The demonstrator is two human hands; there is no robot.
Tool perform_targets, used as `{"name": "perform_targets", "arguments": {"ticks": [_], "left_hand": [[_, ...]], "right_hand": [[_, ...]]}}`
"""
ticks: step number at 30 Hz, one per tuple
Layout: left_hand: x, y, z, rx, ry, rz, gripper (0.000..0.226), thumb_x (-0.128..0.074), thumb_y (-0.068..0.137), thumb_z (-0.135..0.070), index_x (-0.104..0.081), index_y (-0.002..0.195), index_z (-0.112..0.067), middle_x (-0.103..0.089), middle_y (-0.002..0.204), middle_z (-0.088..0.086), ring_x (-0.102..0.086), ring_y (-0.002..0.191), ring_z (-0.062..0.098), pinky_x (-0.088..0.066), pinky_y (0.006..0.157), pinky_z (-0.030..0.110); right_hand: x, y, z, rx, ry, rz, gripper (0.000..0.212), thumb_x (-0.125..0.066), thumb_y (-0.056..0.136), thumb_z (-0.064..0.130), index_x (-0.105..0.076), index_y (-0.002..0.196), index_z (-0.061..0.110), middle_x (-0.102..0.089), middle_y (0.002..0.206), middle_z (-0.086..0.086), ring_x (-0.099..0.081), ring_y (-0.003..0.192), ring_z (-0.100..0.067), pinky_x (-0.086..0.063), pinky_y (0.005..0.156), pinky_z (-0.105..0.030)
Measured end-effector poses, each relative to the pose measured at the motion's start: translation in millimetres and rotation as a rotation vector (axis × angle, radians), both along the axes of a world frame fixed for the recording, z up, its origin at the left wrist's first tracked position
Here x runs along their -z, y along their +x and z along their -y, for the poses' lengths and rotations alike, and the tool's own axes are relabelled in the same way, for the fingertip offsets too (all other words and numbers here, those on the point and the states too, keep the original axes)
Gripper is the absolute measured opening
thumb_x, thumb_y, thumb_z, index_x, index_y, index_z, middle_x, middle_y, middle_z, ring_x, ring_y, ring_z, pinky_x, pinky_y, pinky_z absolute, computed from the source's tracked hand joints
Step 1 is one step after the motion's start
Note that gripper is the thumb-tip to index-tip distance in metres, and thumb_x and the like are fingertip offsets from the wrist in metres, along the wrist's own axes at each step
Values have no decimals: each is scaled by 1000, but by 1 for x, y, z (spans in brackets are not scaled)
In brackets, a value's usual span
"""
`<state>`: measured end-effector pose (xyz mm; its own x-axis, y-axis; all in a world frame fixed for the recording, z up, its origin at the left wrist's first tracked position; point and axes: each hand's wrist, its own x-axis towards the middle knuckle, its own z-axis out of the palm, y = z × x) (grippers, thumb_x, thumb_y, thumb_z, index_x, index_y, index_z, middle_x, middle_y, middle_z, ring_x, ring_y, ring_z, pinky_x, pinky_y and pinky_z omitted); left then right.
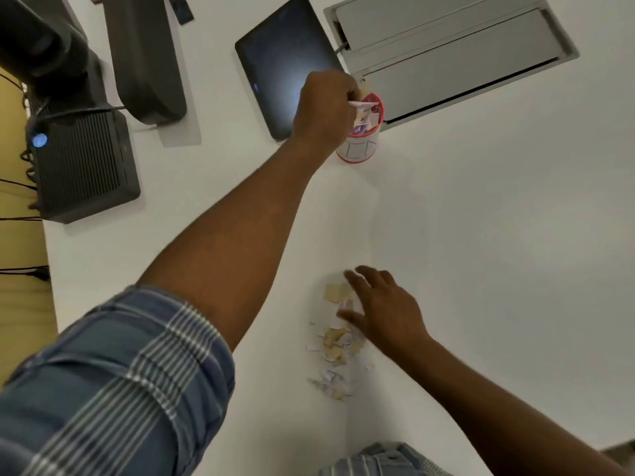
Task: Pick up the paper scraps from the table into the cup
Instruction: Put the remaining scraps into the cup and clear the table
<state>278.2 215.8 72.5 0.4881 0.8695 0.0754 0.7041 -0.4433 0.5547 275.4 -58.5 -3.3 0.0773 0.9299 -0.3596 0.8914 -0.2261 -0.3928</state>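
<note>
Nearest me, my right hand (385,309) lies with fingers spread over torn paper scraps (338,341), yellowish and pale, scattered on the smooth white table (498,235). Farther out, my left hand (326,108) pinches scraps at the rim of the red-trimmed paper cup (360,146), just beside a dark tablet (281,60).

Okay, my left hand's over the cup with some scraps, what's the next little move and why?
Probably open the left hand and let its scraps fall into the cup: it is closed on paper right at the rim, above scraps already inside. The right hand is spread over the paper scraps left on the table.
</note>
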Motion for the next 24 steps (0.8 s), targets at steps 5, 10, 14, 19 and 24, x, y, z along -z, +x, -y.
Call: {"name": "perform_targets", "arguments": {"ticks": [5, 10, 14, 19, 24], "left_hand": [[13, 18, -7, 242, 117, -381, 37, -67, 85, -25, -63, 114, -2, -64, 111, 19, -63, 100, 31, -50, 89, 37], [12, 33, -13, 323, 83, -535, 37, -63, 86, -20, -59, 117, 0, -59, 117, 22, -58, 107, 35, -48, 88, 39], [10, 39, -14, 334, 39, -576, 38, -62, 87, -21, -58, 115, 4, -59, 116, 23, -57, 108, 36, -47, 89, 40], [2, 36, -18, 315, 30, -565, 46, -64, 85, -36, -60, 112, 1, -62, 111, 20, -59, 104, 33, -48, 87, 37], [-18, 20, -10, 272, 47, -500, 42, -71, 81, -25, -61, 117, -7, -64, 113, 15, -61, 101, 28, -50, 89, 35]], "right_hand": [[9, -5, 11, -153, -114, 23, 69, -69, 80, 37, -33, 138, 27, -29, 146, -4, -41, 120, -26, -50, 70, -31], [7, -3, 10, -207, -102, 25, 39, -54, 84, 1, -50, 121, 13, -47, 122, -9, -50, 97, -24, -36, 51, -29], [4, -6, 12, -234, -102, -4, 15, -46, 87, -2, -55, 96, 6, -53, 98, -10, -50, 79, -23, -31, 52, -29], [5, -2, 15, -172, -64, -39, 19, -44, 87, -3, -57, 95, 8, -54, 92, -7, -49, 76, -20, -31, 55, -29], [-10, 4, 14, -49, 73, -139, 22, -55, 86, -1, -67, 98, 11, -61, 87, -4, -56, 73, -20, -43, 58, -28]]}}
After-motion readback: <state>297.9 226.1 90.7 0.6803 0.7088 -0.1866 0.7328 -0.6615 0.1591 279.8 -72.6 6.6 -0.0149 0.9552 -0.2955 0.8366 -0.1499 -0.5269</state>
